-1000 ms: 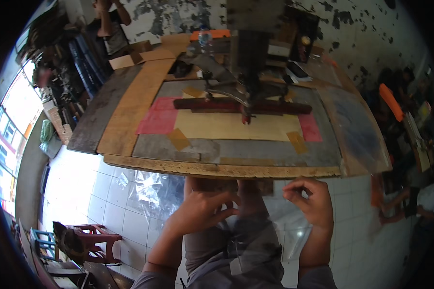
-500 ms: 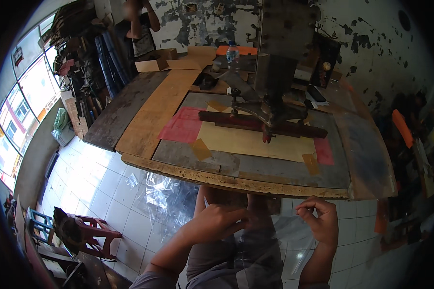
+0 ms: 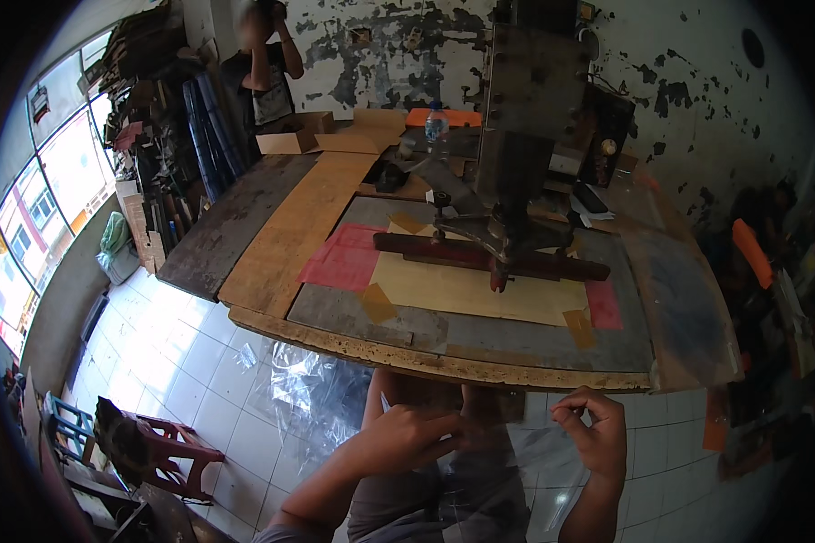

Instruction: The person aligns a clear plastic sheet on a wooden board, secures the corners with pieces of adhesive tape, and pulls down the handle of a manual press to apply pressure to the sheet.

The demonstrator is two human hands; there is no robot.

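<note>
A clear plastic sheet (image 3: 548,450) is stretched over my lap, between my hands and below the table's front edge. My left hand (image 3: 411,438) has its fingers bent and pinched on the sheet's left part; a thin pale pointed piece pokes out above its knuckles, its kind unclear. On the other side, my right hand (image 3: 598,430) is raised, thumb and forefinger pressed together at the sheet's upper right edge. In front stands a heavy metal press (image 3: 530,118) with a dark red bar (image 3: 489,256) over yellow paper (image 3: 426,281) taped to a grey board.
The worn wooden table (image 3: 335,343) has a jagged front edge above my knees. Crumpled clear plastic (image 3: 303,398) lies on the tiled floor, near a red stool (image 3: 174,450). Behind the table a person (image 3: 267,77) stands near open cardboard boxes (image 3: 362,131) and a water bottle (image 3: 436,125).
The view has tilted up slightly, so the table and my hands sit lower in the picture. Both hands keep nearly the same pose on the plastic sheet.
</note>
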